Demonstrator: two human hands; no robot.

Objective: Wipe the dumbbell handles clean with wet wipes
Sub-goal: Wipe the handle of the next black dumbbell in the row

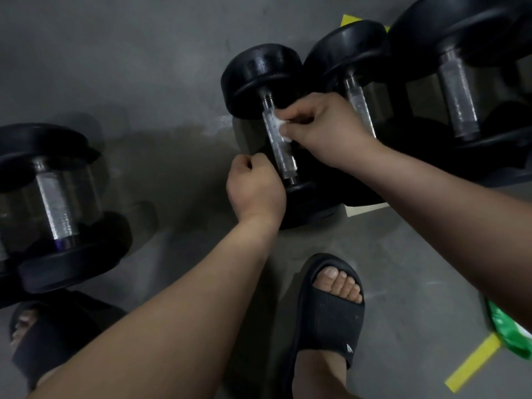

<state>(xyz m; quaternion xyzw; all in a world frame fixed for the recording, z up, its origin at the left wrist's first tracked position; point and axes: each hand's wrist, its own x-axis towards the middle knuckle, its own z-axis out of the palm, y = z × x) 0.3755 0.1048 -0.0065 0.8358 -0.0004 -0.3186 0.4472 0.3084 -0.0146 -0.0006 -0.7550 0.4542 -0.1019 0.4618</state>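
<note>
A black dumbbell (259, 79) lies on the grey floor at centre, its knurled metal handle (280, 151) running toward me. My right hand (322, 131) pinches a small white wet wipe (280, 125) against the upper part of that handle. My left hand (254, 188) is curled over the near black head of the same dumbbell, gripping its edge. The near head is mostly hidden under my left hand and wrist.
Two more black dumbbells (357, 105) (460, 90) lie to the right, another pair (54, 203) at far left. My feet in black slides (331, 315) (34, 338) stand close. A green wipes pack (509, 332) and yellow floor tape (472, 367) lie at lower right.
</note>
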